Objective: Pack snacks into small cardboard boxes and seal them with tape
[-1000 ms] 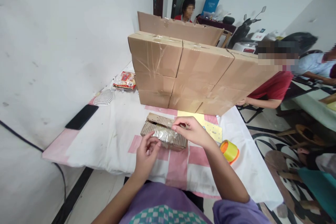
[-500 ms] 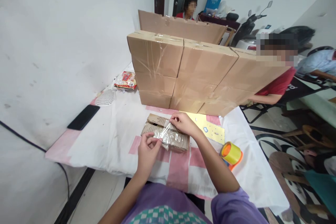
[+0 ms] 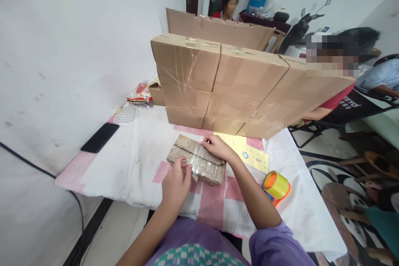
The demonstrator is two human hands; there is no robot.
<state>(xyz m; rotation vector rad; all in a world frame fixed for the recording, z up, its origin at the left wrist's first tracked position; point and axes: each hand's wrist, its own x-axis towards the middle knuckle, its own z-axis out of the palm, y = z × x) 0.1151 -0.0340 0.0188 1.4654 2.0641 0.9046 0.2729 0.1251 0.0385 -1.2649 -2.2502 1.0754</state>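
A small cardboard box (image 3: 207,168) with rough corrugated flaps lies on the cloth in front of me. Clear tape (image 3: 197,160) runs over the seam between its flaps. My left hand (image 3: 176,183) is at the near left of the box, thumb and index finger closed at the tape's edge. At the far side, my right hand (image 3: 216,147) pinches the tape's other end with curled fingers. Its contact point is partly hidden by the fingers. To the right of my right forearm stands a yellow tape roll (image 3: 280,185) with an orange part.
A wall of taped cardboard boxes (image 3: 237,87) stands behind the small box. A yellow patterned sheet (image 3: 258,158) lies at its foot. Leftward are a black phone (image 3: 99,137), a white perforated piece (image 3: 126,115) and a snack bag (image 3: 139,93). A person in red (image 3: 335,99) sits at right.
The clear tape now lies flatter over the box and the flaps sit closer together. My left hand has shifted slightly towards me; my right hand stays at the far edge. The view has tilted slightly.
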